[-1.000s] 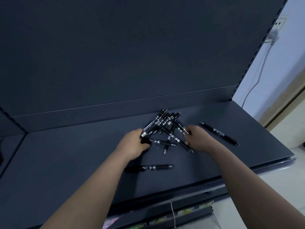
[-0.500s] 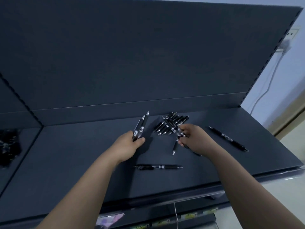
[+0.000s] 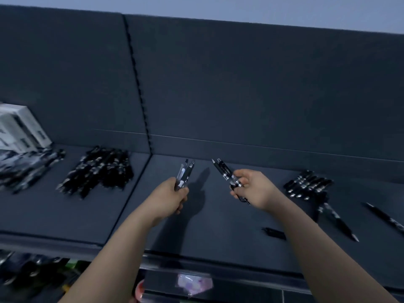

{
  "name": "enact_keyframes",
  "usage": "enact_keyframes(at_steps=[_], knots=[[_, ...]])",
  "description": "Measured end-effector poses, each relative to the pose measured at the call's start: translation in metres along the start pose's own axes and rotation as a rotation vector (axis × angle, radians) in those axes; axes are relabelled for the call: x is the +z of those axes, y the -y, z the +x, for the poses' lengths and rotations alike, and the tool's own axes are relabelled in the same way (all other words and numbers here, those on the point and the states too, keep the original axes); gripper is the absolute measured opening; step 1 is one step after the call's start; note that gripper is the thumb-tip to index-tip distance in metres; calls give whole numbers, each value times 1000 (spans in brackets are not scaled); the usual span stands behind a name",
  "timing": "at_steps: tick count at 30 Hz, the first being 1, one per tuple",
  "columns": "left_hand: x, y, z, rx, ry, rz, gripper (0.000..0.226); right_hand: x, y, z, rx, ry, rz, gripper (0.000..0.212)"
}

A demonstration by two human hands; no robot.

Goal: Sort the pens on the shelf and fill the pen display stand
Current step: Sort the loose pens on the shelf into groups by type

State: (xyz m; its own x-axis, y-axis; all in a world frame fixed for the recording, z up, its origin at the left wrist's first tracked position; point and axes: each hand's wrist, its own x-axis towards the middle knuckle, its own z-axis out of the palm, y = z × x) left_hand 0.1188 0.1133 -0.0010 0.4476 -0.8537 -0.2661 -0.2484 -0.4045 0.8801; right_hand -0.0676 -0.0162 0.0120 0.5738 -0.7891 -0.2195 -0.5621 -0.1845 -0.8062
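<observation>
left hand [image 3: 172, 200] gripping pens [image 3: 184, 174], tips up-frame | right hand [image 3: 254, 189] pinching second bunch [image 3: 226, 172] | sorted pile [image 3: 102, 169] at frame left, nearer left hand

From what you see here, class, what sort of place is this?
Probably a stationery shop: dark retail shelving with a slotted upright, heaps of identical black pens laid out, and white boxes at the left.

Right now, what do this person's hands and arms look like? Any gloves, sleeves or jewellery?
Two bare human hands, no gloves: the left hand and the right hand. The left forearm and the right forearm are bare too, with no sleeve in view. I see no watch, bracelet or ring, though the picture is too blurred to show small details.
</observation>
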Motion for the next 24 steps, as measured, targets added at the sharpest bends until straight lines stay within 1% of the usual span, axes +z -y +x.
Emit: enact_keyframes(at_steps=[4, 8, 10, 13, 17, 20, 24], knots=[[-70, 32, -6, -21, -112, 46, 13, 66, 51, 20, -44, 59, -64, 51], [-146, 66, -6, -56, -222, 116, 10, 135, 97, 41, -56, 89, -37, 57], [-178, 77, -3, -59, -261, 177, 10, 166, 115, 50, -48, 93, -34, 58], [-218, 87, 2, -65, -320, 308, 14, 204, 140, 63, -37, 83, -22, 56], [-252, 95, 13, -84, -303, 346, 14, 236, 167, 75, -20, 35, -23, 52], [-266, 100, 19, -56, -294, 327, 18, 249, 178, 83, -14, 35, -22, 53], [-274, 105, 23, -34, -300, 215, 35, 261, 184, 93, -21, 54, 5, 51]])
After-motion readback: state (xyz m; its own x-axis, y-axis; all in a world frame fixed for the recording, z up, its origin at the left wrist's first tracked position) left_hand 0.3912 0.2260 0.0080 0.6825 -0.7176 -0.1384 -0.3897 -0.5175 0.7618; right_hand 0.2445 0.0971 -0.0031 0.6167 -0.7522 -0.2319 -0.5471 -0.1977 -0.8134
